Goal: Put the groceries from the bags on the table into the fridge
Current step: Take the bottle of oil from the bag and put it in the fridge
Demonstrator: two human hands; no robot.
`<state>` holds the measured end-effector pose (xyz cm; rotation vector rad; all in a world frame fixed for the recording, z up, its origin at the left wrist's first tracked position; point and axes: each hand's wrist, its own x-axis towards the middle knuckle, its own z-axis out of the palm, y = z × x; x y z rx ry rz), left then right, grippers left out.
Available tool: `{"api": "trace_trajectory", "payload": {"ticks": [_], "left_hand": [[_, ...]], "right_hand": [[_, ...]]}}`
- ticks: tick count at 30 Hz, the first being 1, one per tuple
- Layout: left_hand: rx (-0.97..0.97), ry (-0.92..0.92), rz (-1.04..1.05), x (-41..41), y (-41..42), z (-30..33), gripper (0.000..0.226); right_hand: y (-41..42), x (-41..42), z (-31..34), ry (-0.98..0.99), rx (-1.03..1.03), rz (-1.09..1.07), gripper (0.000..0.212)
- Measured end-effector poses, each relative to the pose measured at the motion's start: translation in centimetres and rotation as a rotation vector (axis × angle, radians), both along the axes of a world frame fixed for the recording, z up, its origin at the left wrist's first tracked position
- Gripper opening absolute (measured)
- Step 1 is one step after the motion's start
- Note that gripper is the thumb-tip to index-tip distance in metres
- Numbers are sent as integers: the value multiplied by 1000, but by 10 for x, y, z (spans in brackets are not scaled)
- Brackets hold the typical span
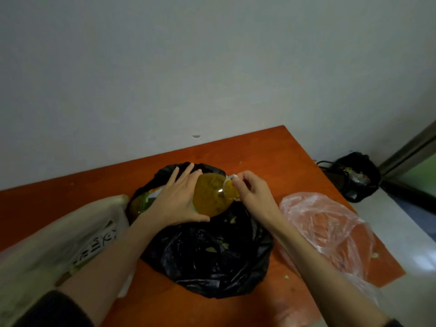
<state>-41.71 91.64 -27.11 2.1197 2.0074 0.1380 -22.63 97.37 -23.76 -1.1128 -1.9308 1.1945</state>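
Two hands are engaged above the crumpled black plastic bag (pixel 207 256): the yellow-brown filled clear pouch (pixel 212 197) is gripped by the left hand (pixel 177 199), its knotted top pinched by the right hand (pixel 253 187).

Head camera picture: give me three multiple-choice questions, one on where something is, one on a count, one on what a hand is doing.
1. Where does the clear pinkish bag lie relative to the black bag?
A. on the floor
B. to its right on the table
C. inside it

2. How many bags are on the table?
A. one
B. three
C. five

3. What is the left hand doing?
A. gripping the amber bottle
B. resting flat on the table
C. hanging idle

Answers:
1 B, it lies on the orange tabletop's right side.
2 B, white bag, black and pinkish.
3 A, fingers and thumb wrap the bottle while the right hand pinches its neck.
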Motion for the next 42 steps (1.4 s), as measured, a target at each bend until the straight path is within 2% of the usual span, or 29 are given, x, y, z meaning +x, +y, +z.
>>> {"api": "trace_trajectory", "payload": {"ticks": [3, 6, 10, 15, 18, 22, 24, 25, 28, 30, 31, 33, 36, 42], "left_hand": [[84, -423, 251, -2, -22, 37, 101], [120, -612, 387, 8, -42, 56, 105], [191, -723, 436, 27, -49, 65, 104], [148, -741, 433, 46, -55, 58, 95], [154, -787, 458, 51, -59, 54, 98], [125, -810, 492, 40, -59, 52, 99], [134, -870, 543, 31, -61, 46, 101], [132, -915, 568, 27, -63, 42, 104], [137, -1043, 585, 17, -67, 35, 110], [122, -1099, 565, 11, -64, 29, 110], [114, -1122, 556, 9, -62, 26, 108], [102, -1171, 533, 9, -56, 18, 103], [63, -1262, 522, 7, -46, 12, 103], [58, -1222, 423, 2, -36, 19, 98]], "right_hand": [[-9, -29, 58, 41, 134, 102, 24], [-23, -56, 90, -36, 246, 242, 21], [-25, -49, 107, -61, 313, 250, 22], [-28, -27, 95, -96, 271, 192, 23], [-35, -27, 87, -95, 278, 207, 21], [-35, -21, 75, 44, 322, 130, 13], [-35, -10, 57, 128, 201, 60, 10], [-37, -2, 44, 131, 86, 43, 16], [-48, 13, -10, 27, -291, 110, 44], [-56, 10, -39, -51, -442, 201, 70], [-57, 5, -49, -53, -475, 257, 81], [-54, -8, -59, 13, -508, 345, 89], [-46, -25, -66, 53, -498, 308, 95], [-52, -29, -68, 162, -463, 158, 76]]}}
